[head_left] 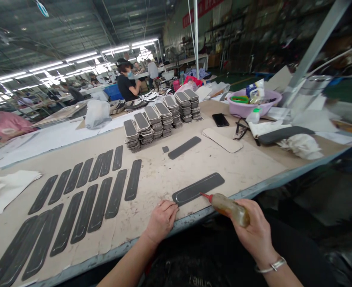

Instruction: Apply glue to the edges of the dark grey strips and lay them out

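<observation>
On table, nr front edge at ctr: one strip, w/ L hand on its L end. To the R, R hand w/ squeeze bottle, nozzle at strip's near edge. Far L: two rows of strips side by side, w/ fabric sheets L of them. Mid-table, behind: a row of stacks, w/ bag L of it. In front of stacks: lone strip, small piece just L, flat cut-outs R. Behind cut-outs, a phone. Further R and back, a basin; rag R of it, nearer the edge.
</observation>
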Tool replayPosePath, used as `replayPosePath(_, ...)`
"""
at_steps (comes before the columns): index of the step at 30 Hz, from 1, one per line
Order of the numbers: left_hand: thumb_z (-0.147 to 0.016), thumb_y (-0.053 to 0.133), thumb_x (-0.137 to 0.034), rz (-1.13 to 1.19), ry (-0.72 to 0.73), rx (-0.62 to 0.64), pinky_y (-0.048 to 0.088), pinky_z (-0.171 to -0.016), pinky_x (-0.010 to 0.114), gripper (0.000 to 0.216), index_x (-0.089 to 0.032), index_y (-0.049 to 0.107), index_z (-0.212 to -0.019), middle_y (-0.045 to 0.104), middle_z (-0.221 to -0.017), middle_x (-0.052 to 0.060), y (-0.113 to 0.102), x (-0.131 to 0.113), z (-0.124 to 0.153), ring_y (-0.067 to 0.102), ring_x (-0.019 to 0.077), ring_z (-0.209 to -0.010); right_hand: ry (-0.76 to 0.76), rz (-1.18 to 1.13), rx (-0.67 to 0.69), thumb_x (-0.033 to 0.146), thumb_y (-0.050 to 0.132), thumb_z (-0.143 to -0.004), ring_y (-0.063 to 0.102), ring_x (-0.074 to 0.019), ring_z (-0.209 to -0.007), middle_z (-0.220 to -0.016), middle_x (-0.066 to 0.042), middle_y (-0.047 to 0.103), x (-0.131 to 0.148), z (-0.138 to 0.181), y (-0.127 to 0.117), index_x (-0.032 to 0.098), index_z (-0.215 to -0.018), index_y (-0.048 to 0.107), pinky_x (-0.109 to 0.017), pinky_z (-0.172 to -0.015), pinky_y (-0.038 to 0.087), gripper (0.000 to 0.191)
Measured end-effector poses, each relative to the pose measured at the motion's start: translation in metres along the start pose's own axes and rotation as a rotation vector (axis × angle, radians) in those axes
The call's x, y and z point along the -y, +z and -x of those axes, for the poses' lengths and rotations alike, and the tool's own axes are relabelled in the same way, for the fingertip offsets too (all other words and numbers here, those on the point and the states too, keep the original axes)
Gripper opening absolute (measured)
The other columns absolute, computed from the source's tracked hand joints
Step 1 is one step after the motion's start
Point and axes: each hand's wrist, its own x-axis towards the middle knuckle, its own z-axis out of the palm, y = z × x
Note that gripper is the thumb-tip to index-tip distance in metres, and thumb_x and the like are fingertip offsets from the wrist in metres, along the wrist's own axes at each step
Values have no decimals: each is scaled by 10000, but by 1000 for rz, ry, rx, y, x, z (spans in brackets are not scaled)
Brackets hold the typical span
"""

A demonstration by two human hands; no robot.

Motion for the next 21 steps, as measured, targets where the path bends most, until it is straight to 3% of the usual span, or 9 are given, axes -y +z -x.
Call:
replayPosePath(7,-902,499,-142,-14,7,-7,505,-848,374,185,-153,663,-987,656,-959,83,2,2,1,591,185,-889,-7,236,-131,208,652,-788,592,-212,-869,-1026,-86,558,-15,-4,-9,210,-1090,558,-333,-706,525,316)
replayPosePath(11,-891,514,-131,-8,-1,-4,500,-854,371,171,-154,657,-982,652,-954,77,2,2,0,589,181,-884,-14,24,-105,186,651,-795,573,-216,-915,-1005,-85,549,0,-2,9,206,-1107,528,-357,-770,522,336)
replayPosePath(15,-889,511,-128,4,-1,-5,502,-858,368,170,-154,654,-976,646,-955,80,1,1,-2,588,182,-891,-36,-172,26,151,592,-822,567,-205,-942,-1023,-82,536,18,0,30,218,-1130,507,-345,-789,524,327)
replayPosePath(18,-886,511,-130,14,0,-24,505,-859,371,167,-152,656,-965,648,-944,81,1,1,-3,593,182,-887,-33,-150,67,126,548,-829,567,-199,-954,-1045,-85,529,16,-1,32,221,-1151,507,-335,-788,527,338)
replayPosePath(21,-887,512,-138,28,-11,-47,513,-843,368,160,-157,660,-943,650,-929,79,1,0,-4,597,179,-879,-6,-30,-33,138,570,-819,563,-208,-954,-1037,-87,534,-1,-4,21,213,-1144,513,-348,-799,521,338)
